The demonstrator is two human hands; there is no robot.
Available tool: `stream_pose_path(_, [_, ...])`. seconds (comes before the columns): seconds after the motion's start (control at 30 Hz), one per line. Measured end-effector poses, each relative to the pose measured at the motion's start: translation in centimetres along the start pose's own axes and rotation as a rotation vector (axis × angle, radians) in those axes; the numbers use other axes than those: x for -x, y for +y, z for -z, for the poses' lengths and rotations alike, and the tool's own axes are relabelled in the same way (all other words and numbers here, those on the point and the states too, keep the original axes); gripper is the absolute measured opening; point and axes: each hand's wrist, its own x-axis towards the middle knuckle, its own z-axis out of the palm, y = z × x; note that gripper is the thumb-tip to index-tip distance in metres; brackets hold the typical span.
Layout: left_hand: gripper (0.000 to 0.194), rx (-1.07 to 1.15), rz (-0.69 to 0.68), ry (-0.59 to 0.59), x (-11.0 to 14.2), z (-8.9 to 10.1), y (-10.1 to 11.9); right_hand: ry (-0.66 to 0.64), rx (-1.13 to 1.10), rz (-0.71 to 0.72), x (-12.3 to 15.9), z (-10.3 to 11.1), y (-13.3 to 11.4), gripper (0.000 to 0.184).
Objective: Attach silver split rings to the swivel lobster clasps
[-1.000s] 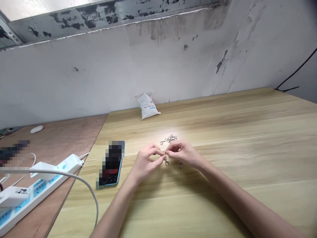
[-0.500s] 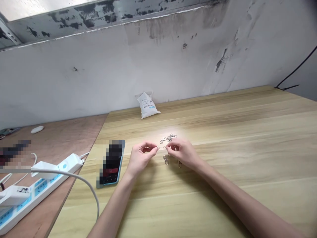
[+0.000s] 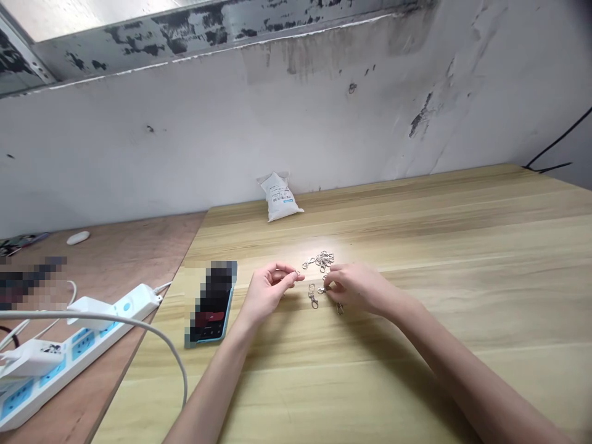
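On the light wood table a small tangled heap of silver metal rings and clasps (image 3: 322, 260) lies between my hands. My left hand (image 3: 271, 291) pinches a tiny metal ring (image 3: 297, 274) between finger and thumb, just left of the heap. My right hand (image 3: 358, 288) sits to the right, fingertips closed around a small silver clasp (image 3: 320, 290) that pokes out of them. Lying loose below the heap are a swivel clasp (image 3: 313, 298) and another clasp (image 3: 340, 308), the latter partly under my right hand's edge.
A phone in a blue case (image 3: 211, 302) lies left of my left hand, and a white sachet (image 3: 280, 197) stands against the stained wall. A lower plywood surface (image 3: 139, 259) at left holds a white power strip (image 3: 78, 348) with a cable.
My hands met at the fingertips a second ago and have since moved apart. My left hand drew left with the ring, and my right hand shifted right and down over the clasps.
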Motion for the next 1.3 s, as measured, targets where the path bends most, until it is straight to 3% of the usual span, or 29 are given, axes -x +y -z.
stream_pose_path(0.1, [0.028,-0.079,-0.016,0.006,0.1,0.0,0.1,-0.037,0.037,-0.013,0.1,0.3,-0.6,0.018])
stream_pose_path(0.33, [0.023,-0.195,-0.058,0.006,0.2,0.0,0.2,-0.064,-0.108,-0.042,0.1,0.0,-1.0,0.012])
stream_pose_path(0.47, [0.017,-0.264,-0.11,-0.026,0.4,-0.1,0.2,0.01,-0.142,-0.004,0.0,-0.2,-1.0,0.008])
stream_pose_path(0.7, [0.01,-0.281,-0.154,-0.033,0.7,-0.5,0.6,0.278,-0.319,0.061,-0.2,0.2,-0.9,0.013])
stream_pose_path(0.97, [0.005,-0.371,-0.234,-0.017,0.7,-0.1,0.3,0.353,-0.31,0.145,-0.5,-0.6,-1.3,0.023])
stream_pose_path(1.17, [0.009,-0.432,-0.242,-0.013,0.2,0.4,0.0,0.377,-0.349,0.191,-0.7,-1.0,-1.4,0.02])
stream_pose_path(1.3, [0.012,-0.417,-0.223,0.021,0.0,0.6,0.0,0.389,-0.229,0.196,-0.6,-1.1,-1.2,0.016])
